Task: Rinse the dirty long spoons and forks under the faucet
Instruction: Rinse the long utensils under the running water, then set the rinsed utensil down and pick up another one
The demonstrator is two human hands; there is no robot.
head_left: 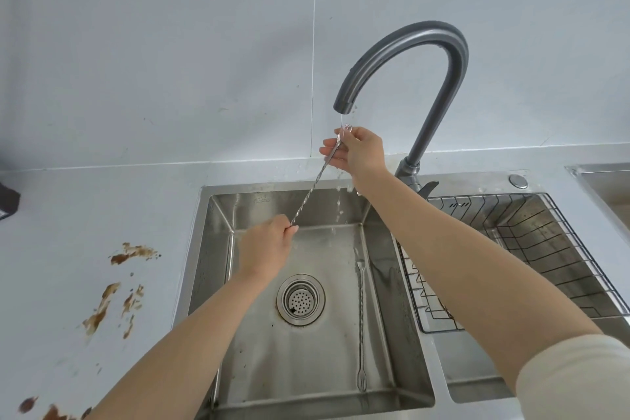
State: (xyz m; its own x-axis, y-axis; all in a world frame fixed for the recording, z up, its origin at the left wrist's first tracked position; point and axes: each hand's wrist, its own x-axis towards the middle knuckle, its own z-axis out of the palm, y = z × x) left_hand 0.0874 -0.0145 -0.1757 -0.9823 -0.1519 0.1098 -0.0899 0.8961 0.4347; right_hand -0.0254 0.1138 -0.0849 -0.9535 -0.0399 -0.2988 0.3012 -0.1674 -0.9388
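A thin stream of water runs from the grey gooseneck faucet (409, 54). I hold a long twisted-stem spoon (315, 182) slanted under that stream. My left hand (267, 249) pinches its lower end above the left sink basin (218, 215). My right hand (358, 152) grips the bowl end just below the spout, water falling over the fingers. A second long utensil with a small fork tip (360, 324) lies flat on the basin floor, right of the drain strainer (300, 298).
A black wire drying rack (531, 249) sits in the right basin. Brown sauce smears (112, 290) stain the white counter to the left of the sink. A dark object (8, 199) stands at the far left edge. The tiled wall rises behind the faucet.
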